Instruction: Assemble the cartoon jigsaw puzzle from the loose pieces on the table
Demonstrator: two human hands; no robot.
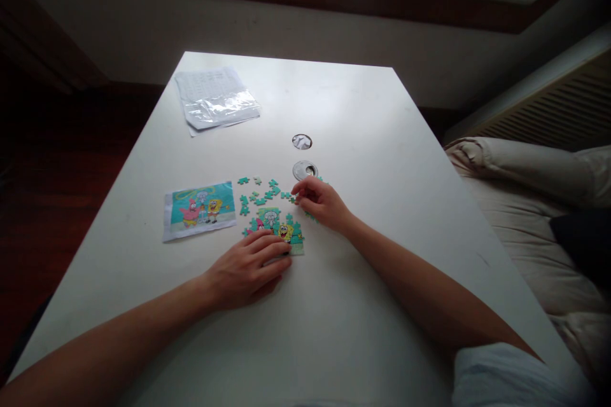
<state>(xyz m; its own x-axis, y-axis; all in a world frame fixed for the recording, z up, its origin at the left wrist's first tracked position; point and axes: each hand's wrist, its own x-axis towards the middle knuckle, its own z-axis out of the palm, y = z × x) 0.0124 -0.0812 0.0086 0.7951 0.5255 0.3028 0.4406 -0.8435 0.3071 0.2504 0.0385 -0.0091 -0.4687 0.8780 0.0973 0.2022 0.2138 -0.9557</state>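
Note:
A partly joined jigsaw puzzle [294,230] with cartoon figures lies on the white table. My left hand [251,267] rests on its lower left part, fingers stretched out and covering some of the picture. Just above the joined part, my right hand [322,202] pinches a small teal puzzle piece [293,200] between thumb and fingertips. Several loose teal pieces [260,201] are scattered beyond the joined part, and a few more show partly behind my right hand. To the left lies a reference picture [200,210] of the same cartoon scene, with a pale border.
Papers in a clear plastic sleeve [217,100] lie at the table's far left. Beyond my right hand are a round hole [302,142] in the tabletop and a round grey cover [304,170]. A beige cushioned seat [515,216] stands along the right side.

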